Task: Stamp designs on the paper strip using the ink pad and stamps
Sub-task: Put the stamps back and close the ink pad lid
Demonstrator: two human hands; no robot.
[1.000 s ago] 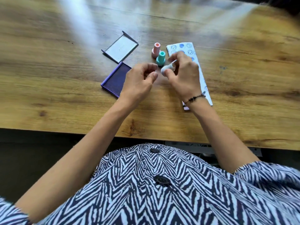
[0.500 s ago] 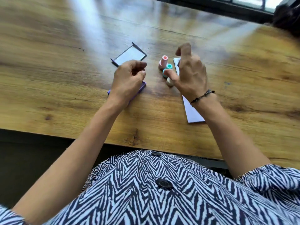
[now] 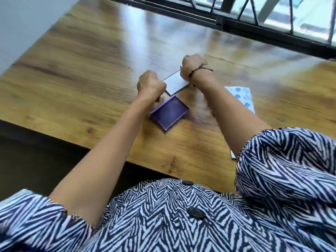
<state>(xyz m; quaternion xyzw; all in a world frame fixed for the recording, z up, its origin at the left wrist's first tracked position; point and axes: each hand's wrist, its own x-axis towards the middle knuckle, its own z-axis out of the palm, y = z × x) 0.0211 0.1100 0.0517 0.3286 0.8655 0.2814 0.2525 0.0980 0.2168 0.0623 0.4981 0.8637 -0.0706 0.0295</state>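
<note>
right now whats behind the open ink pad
Behind the ink pad the lid is gripped by the left hand and right hand. Those hands cover the lid's ends.

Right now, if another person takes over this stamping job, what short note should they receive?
Left hand and right hand: both closed on the ink pad lid, one at each end, lid raised off the table.
Ink pad: open, on the table just below the lid.
Paper strip: at the right, blue stamp marks on it, partly hidden by the right arm.
Stamps: not visible.
Left: probably putting the lid on the pad.
</note>
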